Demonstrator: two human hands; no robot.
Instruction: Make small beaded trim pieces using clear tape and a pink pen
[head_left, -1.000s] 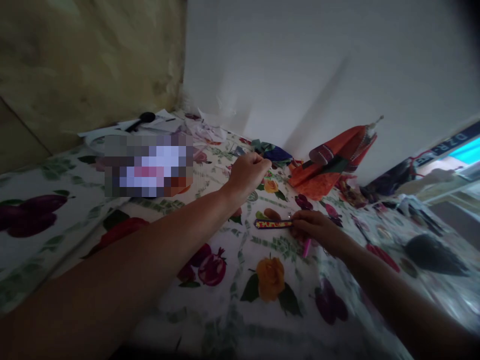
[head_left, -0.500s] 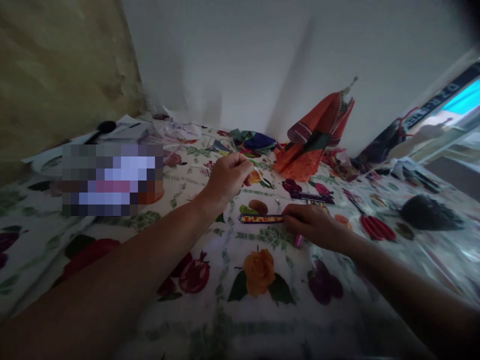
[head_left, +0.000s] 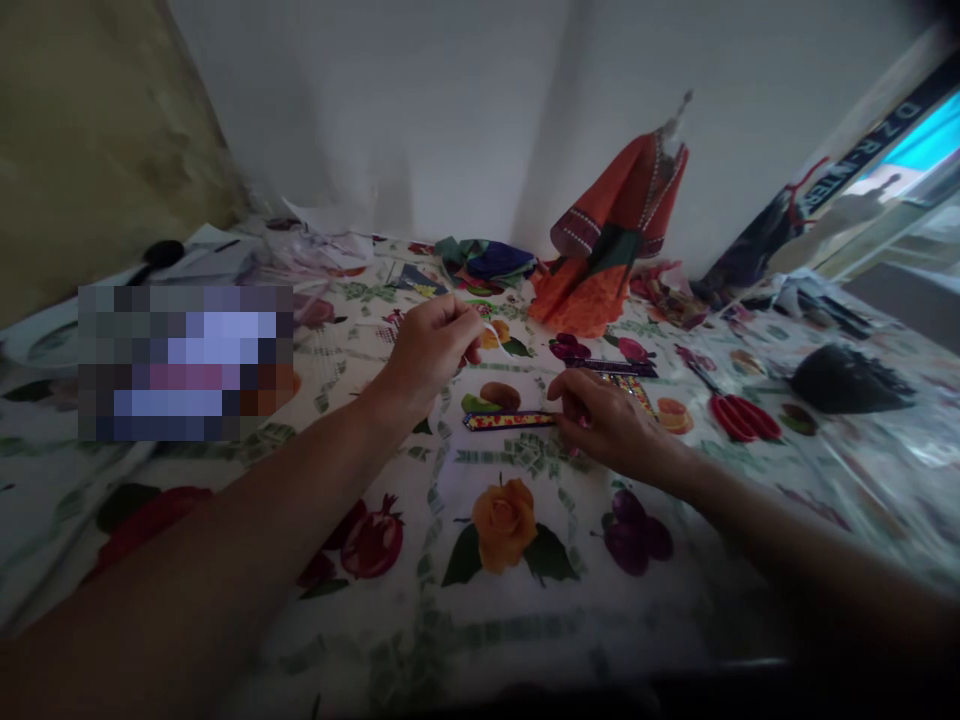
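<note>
Right hand (head_left: 611,425) closes on the patterned strip (head_left: 510,421) as the view swings right

Since the earlier frame, the right hand has shifted onto the strip's right end, and the whole scene sits further left in view. At far left, around ten o'clock from the strip, a round black-headed object (head_left: 161,255) lies on loose papers, and a blurred patch hides whatever lies below it. Left hand (head_left: 427,345) hovers above the flower-printed cloth (head_left: 637,630) covering the bench, its thumb and forefinger pressed together, pinching a pale strand (head_left: 491,332) too thin to identify. Holding it up this way keeps it clear of the cloth. The flat, narrow strip lies at the centre of the view, speckled red and yellow within a dark blue border, its surface faintly glossy. Its right end runs under the right fingers (head_left: 570,400), which curl downward and seem to pin it against the smooth cloth, though whether they pinch it cannot be told. Just beyond, at one o'clock, lie a purple strip (head_left: 611,368) and a folded orange dress (head_left: 607,240). Further right, at three o'clock, sits a dark, rough-looking pouch (head_left: 847,380).
</note>
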